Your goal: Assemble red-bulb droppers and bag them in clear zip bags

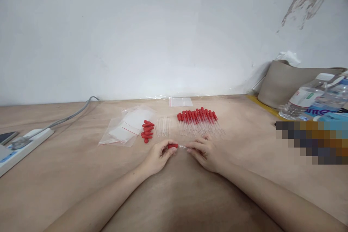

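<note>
one clear glass dropper tube with a red rubber bulb (176, 146) is pinched between both hands above the tan counter (67, 174). the bulb end is closed on by the left hand (157, 157), the glass end by the right hand (205, 152).

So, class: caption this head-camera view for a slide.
Left hand holds a red bulb, right hand a glass tube, before a row of finished droppers.

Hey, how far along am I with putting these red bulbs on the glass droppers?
Done: a row of finished droppers with red bulbs lies beyond your hands. In hand: your left hand pinches a red bulb while your right hand holds a clear tube at it. Left: a small pile of loose red bulbs and a few bare tubes beside them, so most looks finished.
</note>
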### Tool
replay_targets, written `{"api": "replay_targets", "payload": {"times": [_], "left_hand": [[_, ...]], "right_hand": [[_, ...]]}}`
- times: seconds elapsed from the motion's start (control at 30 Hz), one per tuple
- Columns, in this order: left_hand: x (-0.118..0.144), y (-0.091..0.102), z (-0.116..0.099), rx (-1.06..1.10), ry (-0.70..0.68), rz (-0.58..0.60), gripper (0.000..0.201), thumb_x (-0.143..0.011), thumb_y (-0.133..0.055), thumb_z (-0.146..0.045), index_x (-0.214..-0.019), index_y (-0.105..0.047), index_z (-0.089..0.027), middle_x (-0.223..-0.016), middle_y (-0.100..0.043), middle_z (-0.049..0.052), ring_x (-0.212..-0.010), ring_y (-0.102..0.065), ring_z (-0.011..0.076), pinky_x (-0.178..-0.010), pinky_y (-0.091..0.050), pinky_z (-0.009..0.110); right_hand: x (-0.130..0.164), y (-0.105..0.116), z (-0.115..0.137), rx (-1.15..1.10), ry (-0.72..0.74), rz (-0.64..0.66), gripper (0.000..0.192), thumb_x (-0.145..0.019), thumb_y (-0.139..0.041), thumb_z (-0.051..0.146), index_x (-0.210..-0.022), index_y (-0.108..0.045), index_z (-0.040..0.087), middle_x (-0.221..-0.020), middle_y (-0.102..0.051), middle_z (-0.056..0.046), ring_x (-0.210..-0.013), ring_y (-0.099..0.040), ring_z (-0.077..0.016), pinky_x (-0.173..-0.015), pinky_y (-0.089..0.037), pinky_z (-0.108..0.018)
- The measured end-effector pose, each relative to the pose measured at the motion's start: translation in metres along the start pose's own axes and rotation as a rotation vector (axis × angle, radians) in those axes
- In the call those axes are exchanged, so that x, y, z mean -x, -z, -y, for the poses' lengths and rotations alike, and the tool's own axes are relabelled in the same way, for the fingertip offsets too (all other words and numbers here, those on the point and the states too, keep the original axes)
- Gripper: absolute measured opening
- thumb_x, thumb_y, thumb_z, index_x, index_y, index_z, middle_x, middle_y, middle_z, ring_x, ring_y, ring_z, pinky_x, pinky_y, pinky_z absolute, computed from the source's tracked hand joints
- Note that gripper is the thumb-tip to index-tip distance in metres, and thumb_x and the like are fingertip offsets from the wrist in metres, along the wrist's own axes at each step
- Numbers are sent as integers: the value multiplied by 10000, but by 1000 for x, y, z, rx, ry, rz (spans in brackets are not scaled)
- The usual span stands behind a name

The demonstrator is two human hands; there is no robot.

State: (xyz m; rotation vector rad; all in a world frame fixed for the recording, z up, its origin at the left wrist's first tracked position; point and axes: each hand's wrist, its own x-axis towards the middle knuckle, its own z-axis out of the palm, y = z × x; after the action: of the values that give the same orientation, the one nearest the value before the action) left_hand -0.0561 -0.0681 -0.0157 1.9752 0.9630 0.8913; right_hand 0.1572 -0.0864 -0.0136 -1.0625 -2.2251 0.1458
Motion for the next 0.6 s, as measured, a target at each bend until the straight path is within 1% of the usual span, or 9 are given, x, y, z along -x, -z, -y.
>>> {"api": "replay_targets", "payload": {"times": [0.07,0.2,0.37,0.47,0.6], "left_hand": [[0,0,0,-23,-2,18,219,-838,-469,-296,-969,-581,-162,-737,-603,19,-648,-555,124,-603,-460,238],[1,1,-2,-93,-49,36,203,-840,-470,-280,-900,-624,-164,-725,-601,19,-636,-540,118,-607,-447,229],[2,2,-7,-146,-117,82,178,-843,-469,-248,-863,-629,-172,-786,-612,29,-735,-551,134,-678,-437,240],[3,3,-7,-156,-137,109,172,-845,-465,-226,-849,-628,-171,-782,-611,27,-738,-553,129,-680,-429,235],[3,2,-7,-191,-132,111,175,-848,-467,-242,-845,-628,-174,-769,-611,22,-730,-550,128,-677,-420,235]], "right_hand": [[0,0,0,0,15,15,251,-873,-400,289,-980,-622,239,-805,-637,-40,-707,-551,-117,-757,-298,-306],[-1,2,-2,14,55,26,244,-864,-424,270,-1000,-626,263,-767,-628,-20,-686,-539,-107,-755,-295,-309],[-3,3,-5,53,93,48,243,-856,-434,259,-980,-643,272,-770,-621,-19,-672,-522,-108,-756,-294,-316],[-3,2,-7,79,113,56,240,-858,-435,275,-970,-646,271,-776,-616,-19,-670,-518,-105,-758,-284,-319],[-4,2,-7,106,131,38,231,-856,-435,259,-939,-650,264,-772,-609,-13,-659,-505,-100,-745,-268,-311]]}}
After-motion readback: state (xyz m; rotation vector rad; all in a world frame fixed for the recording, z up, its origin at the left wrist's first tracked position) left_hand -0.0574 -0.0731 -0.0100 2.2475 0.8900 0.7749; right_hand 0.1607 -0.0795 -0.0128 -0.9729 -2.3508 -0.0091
